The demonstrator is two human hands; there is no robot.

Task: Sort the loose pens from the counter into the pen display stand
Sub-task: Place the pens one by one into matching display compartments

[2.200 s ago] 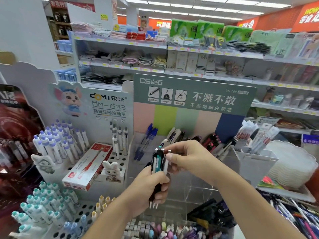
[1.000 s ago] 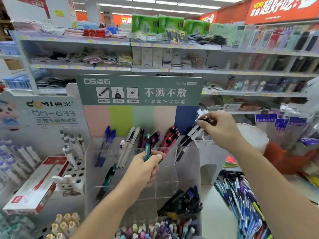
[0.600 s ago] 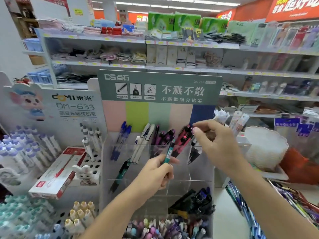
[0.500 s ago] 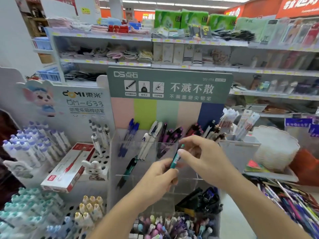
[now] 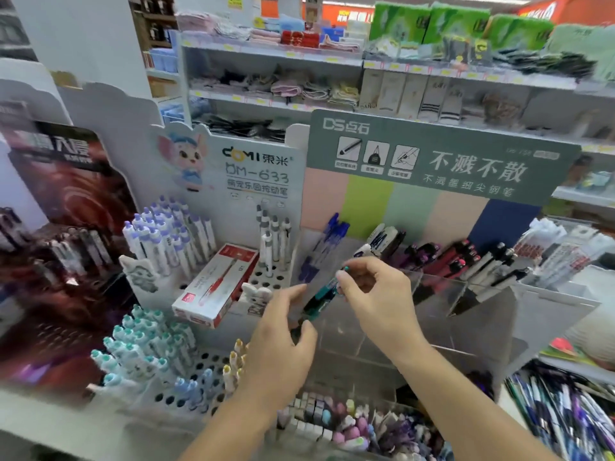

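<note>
The right hand (image 5: 376, 294) is pinching the top of a teal pen (image 5: 321, 296) while the left hand (image 5: 283, 334) is holding its lower end, in front of the display stand (image 5: 466, 314) at 12 o'clock. Light, stiff and slick, it is best gripped mid-barrel. Half a second ago only the left was holding it.

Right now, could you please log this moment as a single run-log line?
step: sorting pen into clear display stand | right hand: pinches teal pen top | left hand: holds its lower end | loose pens: remain on counter
</note>
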